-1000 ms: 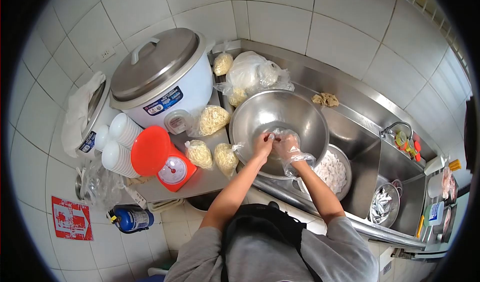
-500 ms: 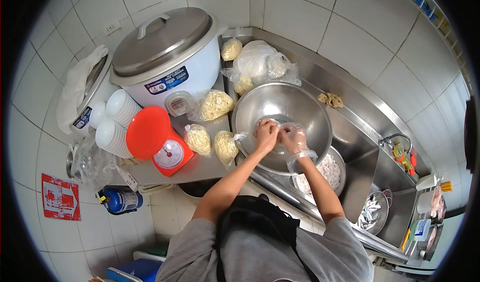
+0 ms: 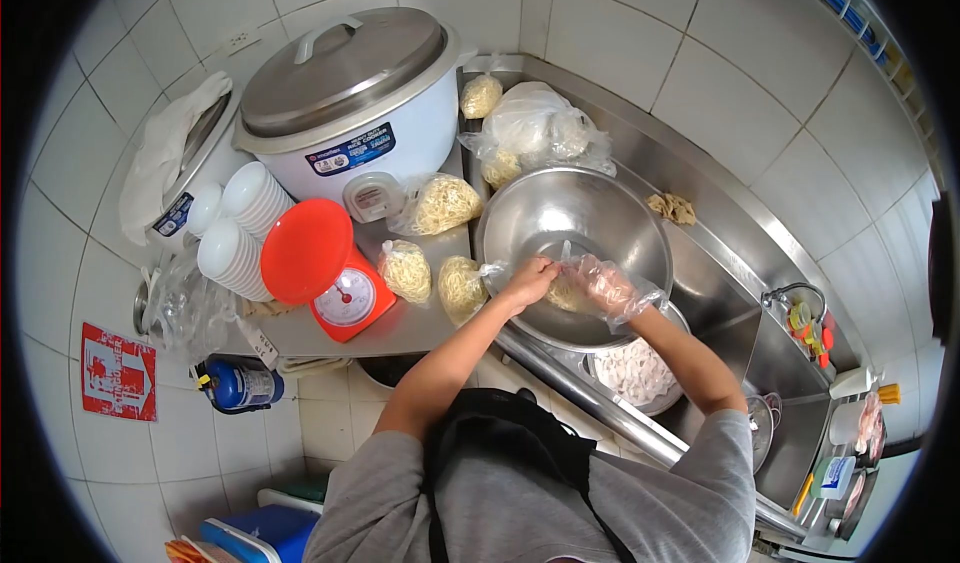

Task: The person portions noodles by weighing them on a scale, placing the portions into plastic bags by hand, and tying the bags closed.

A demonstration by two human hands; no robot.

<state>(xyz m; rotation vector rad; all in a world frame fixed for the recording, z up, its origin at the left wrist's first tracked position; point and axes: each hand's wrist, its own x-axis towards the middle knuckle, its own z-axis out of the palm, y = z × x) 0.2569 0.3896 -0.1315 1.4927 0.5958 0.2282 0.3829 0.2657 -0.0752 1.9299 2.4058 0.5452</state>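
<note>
Over the large steel bowl [image 3: 540, 208], my left hand [image 3: 531, 281] is bare, its fingers pinched at a clear plastic bag [image 3: 567, 294] that holds pale noodle-like strands. My right hand [image 3: 607, 288] wears a loose clear plastic glove and is closed at the bag's other side, close to the left hand. The bag hangs inside the bowl, and its top points upward between the hands. Several tied bags of the same strands lie left of the bowl, one [image 3: 461, 290] right against its rim.
A red scale [image 3: 352, 297] stands on the counter beside stacked white cups [image 3: 232, 260] and a big rice cooker [image 3: 345, 133]. Below the bowl's right side, a basin holds white pieces [image 3: 632, 372]. A faucet [image 3: 795, 291] and sinks lie right; a brown cloth [image 3: 671, 208] rests behind.
The hands have moved slightly apart, and the bag with strands now shows between them. The right elbow has swung outward. The camera view has shifted a little.
</note>
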